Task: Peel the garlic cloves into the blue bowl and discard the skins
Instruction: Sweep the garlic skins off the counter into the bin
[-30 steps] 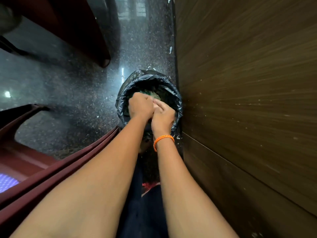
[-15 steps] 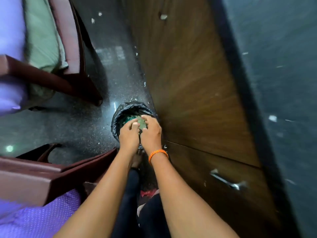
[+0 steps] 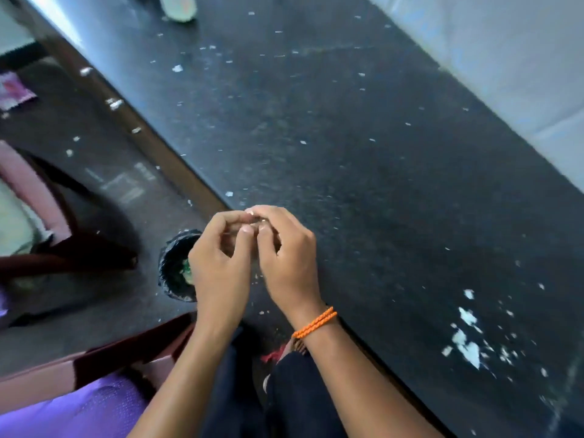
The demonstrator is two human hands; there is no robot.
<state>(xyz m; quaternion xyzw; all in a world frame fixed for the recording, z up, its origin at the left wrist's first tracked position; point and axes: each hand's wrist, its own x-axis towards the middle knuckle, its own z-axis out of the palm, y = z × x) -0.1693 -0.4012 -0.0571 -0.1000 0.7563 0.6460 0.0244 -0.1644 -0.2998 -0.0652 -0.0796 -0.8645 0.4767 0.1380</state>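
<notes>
My left hand [image 3: 221, 263] and my right hand [image 3: 287, 257] are raised together over the front edge of the dark counter [image 3: 347, 137]. Their curled fingertips meet. A pale fleck shows at the fingertips, and blur hides whether anything is pinched there. An orange band circles my right wrist. Down on the floor, partly behind my left hand, stands a small bin with a black liner [image 3: 173, 267] holding green and pale scraps. Loose white garlic skins [image 3: 467, 346] lie on the counter at the right. No blue bowl is clearly in view.
A blurred pale object [image 3: 178, 7] sits at the counter's far end. Tiny skin flecks dot the counter and floor. A maroon chair [image 3: 94, 365] with a purple cushion [image 3: 72, 412] is at lower left, another chair further left. Metal drawer handles [image 3: 115, 103] line the cabinet front.
Both hands have risen from inside the bin's mouth to counter height, still pressed together. The view has swung up from the bin and cabinet front onto the countertop.
</notes>
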